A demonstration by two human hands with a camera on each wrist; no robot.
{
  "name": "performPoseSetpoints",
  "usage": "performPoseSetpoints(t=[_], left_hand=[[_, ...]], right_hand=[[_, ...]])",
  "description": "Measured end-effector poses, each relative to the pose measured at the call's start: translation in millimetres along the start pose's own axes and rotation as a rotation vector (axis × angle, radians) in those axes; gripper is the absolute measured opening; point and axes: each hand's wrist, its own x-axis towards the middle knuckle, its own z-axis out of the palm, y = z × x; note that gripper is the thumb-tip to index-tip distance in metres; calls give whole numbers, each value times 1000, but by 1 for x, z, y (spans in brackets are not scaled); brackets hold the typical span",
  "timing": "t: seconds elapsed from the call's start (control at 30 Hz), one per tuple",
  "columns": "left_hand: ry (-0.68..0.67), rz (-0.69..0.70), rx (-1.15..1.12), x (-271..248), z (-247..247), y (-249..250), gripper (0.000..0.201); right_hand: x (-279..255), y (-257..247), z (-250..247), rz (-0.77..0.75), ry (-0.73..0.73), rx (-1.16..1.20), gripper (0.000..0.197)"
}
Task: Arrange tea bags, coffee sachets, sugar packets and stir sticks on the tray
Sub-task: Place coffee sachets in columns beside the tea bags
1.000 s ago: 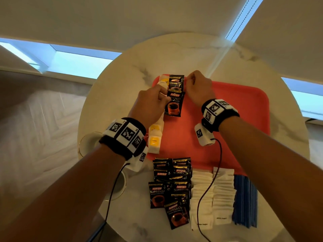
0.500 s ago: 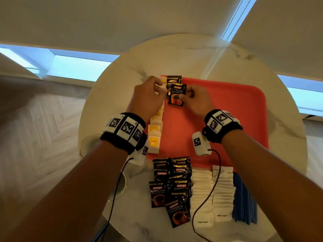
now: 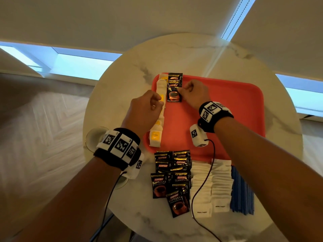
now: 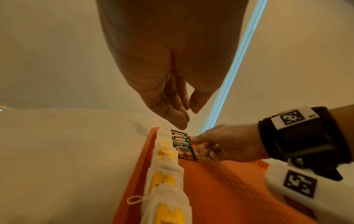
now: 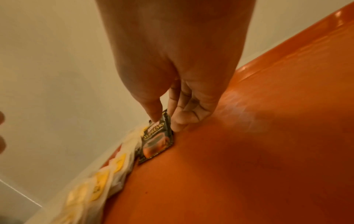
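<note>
Right hand [image 3: 194, 95]: grip narrow, thumb and fingers [image 5: 180, 119] pinching right edge of coffee sachet [image 3: 173, 94]; sachet lies on red tray [image 3: 227, 109], overlapping second sachet [image 3: 175, 78] at far left corner, just beside row of tea bags [image 3: 160, 119] along tray's left edge. Right wrist low over tray, knuckles up. Left hand [image 3: 145, 110]: grip loose, fingers hanging relaxed above tea bags, holding nothing. On marble surface [image 3: 122, 81] near tray: coffee sachet pile [image 3: 172, 173], sugar packets [image 3: 209, 184], blue stir sticks [image 3: 242, 191]
</note>
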Motion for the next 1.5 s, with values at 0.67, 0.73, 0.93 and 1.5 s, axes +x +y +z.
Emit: performPoseSetpoints(t=[0.67,0.73,0.93,1.5], left_hand=[[-343,-76,179,-205,29,-52,42],[-343,-122,158,-208,34,-58,40],[-268,-129,19,-216,30,-63,23],[-326,-175,250,-213,20,-39,59]], right_hand=[[-266,19,-16,-82,-257,147,8],[-278,26,-12,-63,-254,120,7],[-288,30,-5,-55,-239,127,1],[-276,35,-2,-132,-291,16,13]])
